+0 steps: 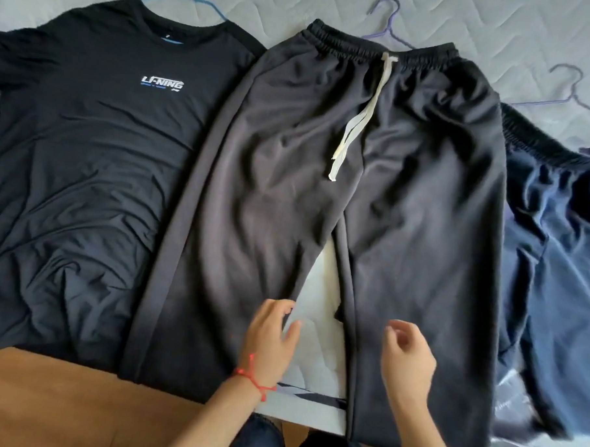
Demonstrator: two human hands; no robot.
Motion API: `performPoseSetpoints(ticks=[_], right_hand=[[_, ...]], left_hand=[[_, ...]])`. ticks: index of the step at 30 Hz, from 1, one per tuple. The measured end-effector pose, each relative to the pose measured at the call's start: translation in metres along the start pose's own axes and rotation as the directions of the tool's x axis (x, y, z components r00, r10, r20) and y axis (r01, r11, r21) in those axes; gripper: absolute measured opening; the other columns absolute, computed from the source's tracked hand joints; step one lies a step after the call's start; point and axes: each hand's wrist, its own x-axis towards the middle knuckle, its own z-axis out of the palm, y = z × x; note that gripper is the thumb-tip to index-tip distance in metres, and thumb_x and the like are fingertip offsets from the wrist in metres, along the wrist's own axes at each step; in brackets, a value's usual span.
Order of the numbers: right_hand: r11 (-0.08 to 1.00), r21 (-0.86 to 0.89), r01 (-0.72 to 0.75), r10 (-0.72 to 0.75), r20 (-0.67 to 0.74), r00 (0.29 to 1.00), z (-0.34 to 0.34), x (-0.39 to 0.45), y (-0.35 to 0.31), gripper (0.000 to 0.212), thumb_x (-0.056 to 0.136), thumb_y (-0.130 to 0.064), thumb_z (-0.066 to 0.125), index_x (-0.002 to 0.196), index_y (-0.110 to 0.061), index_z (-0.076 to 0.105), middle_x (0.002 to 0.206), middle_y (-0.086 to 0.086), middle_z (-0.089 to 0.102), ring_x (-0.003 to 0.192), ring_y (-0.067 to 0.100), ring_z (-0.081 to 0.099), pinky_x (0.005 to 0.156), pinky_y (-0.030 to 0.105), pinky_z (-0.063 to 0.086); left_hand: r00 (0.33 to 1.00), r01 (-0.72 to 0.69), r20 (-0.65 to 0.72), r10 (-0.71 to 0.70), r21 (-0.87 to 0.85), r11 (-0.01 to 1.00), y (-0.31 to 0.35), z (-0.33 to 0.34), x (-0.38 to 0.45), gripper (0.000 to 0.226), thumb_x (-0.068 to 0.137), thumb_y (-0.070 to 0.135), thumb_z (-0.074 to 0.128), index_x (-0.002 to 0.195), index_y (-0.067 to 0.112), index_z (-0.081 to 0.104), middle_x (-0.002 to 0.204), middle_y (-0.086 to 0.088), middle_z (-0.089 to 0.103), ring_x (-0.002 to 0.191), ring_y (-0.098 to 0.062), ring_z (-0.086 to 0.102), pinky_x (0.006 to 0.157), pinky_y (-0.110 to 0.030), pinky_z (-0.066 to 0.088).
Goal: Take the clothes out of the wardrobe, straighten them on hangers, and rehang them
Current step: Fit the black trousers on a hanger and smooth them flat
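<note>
Our trousers point(321, 197) lie flat on the bed point(315, 346), waistband far, legs running back toward us, between the T-shirt point(86, 167) and the shorts point(555, 268). Our left hand point(270, 337) rests open at the left leg's inner edge; our right hand point(408, 355) hovers loosely curled above the right leg, gripping nothing. Both are equally near the hems.

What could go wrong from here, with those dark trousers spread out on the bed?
The trousers hang their leg ends over the bed edge, so they may slide off. Both the left hand and the right hand are open, gripping nothing. The purple hanger lies mostly under the waistband, so lifting could leave it behind. The cream drawstring could snag.
</note>
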Motion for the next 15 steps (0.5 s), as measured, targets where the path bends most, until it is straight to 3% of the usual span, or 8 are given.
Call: performPoseSetpoints(ticks=[2, 4, 7, 9, 11, 15], right_hand=[[1.000, -0.024, 0.001, -0.003, -0.094, 0.996, -0.018, 0.022, 0.013, 0.019, 0.086, -0.015, 0.053, 0.102, -0.016, 0.064, 0.107, 0.010, 0.059, 0.096, 0.031, 0.056, 0.078, 0.034, 0.039], [0.995, -0.094, -0.021, 0.002, -0.199, 0.980, -0.035, 0.040, 0.030, 0.026, 0.084, -0.010, 0.056, 0.109, -0.009, 0.062, 0.114, 0.019, 0.054, 0.103, 0.038, 0.053, 0.087, 0.041, 0.040], [0.983, -0.129, -0.131, 0.086, -0.308, 0.947, -0.055, 0.054, 0.059, 0.041, 0.080, -0.007, 0.061, 0.121, -0.002, 0.054, 0.123, 0.029, 0.048, 0.116, 0.042, 0.043, 0.097, 0.049, 0.034], [0.971, -0.112, -0.210, 0.164, -0.320, 0.933, -0.063, 0.059, 0.076, 0.051, 0.080, -0.008, 0.064, 0.127, -0.001, 0.048, 0.128, 0.032, 0.045, 0.121, 0.044, 0.039, 0.098, 0.053, 0.033], [0.964, -0.078, -0.256, 0.222, -0.303, 0.927, -0.067, 0.063, 0.090, 0.055, 0.079, -0.011, 0.066, 0.129, -0.001, 0.045, 0.129, 0.031, 0.046, 0.121, 0.045, 0.041, 0.097, 0.055, 0.034], [0.968, -0.021, -0.252, 0.242, -0.203, 0.949, -0.073, 0.069, 0.111, 0.042, 0.083, -0.022, 0.064, 0.119, -0.005, 0.051, 0.120, 0.024, 0.058, 0.112, 0.041, 0.053, 0.094, 0.051, 0.038]], left_hand=[[0.991, 0.106, 0.089, -0.099, -0.077, 0.991, 0.025, 0.039, 0.012, 0.031, 0.085, 0.018, 0.060, 0.113, 0.005, 0.059, 0.108, -0.011, 0.062, 0.103, -0.025, 0.059, 0.091, -0.027, 0.042], [0.944, 0.313, 0.154, -0.293, -0.128, 0.941, 0.046, 0.065, 0.027, 0.035, 0.087, 0.025, 0.059, 0.117, 0.006, 0.056, 0.110, -0.011, 0.063, 0.105, -0.025, 0.058, 0.087, -0.026, 0.041], [0.872, 0.487, 0.167, -0.460, -0.213, 0.847, 0.061, 0.083, 0.043, 0.014, 0.085, 0.029, 0.060, 0.082, 0.015, 0.058, 0.085, -0.004, 0.062, 0.089, -0.026, 0.058, 0.069, -0.023, 0.035], [0.878, 0.479, 0.127, -0.463, -0.187, 0.858, 0.061, 0.087, 0.047, 0.031, 0.083, 0.030, 0.063, 0.060, 0.020, 0.044, 0.067, 0.001, 0.053, 0.075, -0.022, 0.051, 0.064, -0.024, 0.032], [0.907, 0.422, 0.063, -0.417, -0.117, 0.899, 0.060, 0.089, 0.046, 0.042, 0.082, 0.028, 0.063, 0.053, 0.018, 0.034, 0.056, 0.003, 0.045, 0.067, -0.023, 0.044, 0.061, -0.026, 0.031], [0.945, 0.294, -0.141, -0.296, -0.036, 0.955, 0.064, 0.087, 0.039, 0.051, 0.085, 0.017, 0.060, 0.046, 0.015, 0.028, 0.056, 0.002, 0.030, 0.064, -0.029, 0.038, 0.057, -0.028, 0.025]])
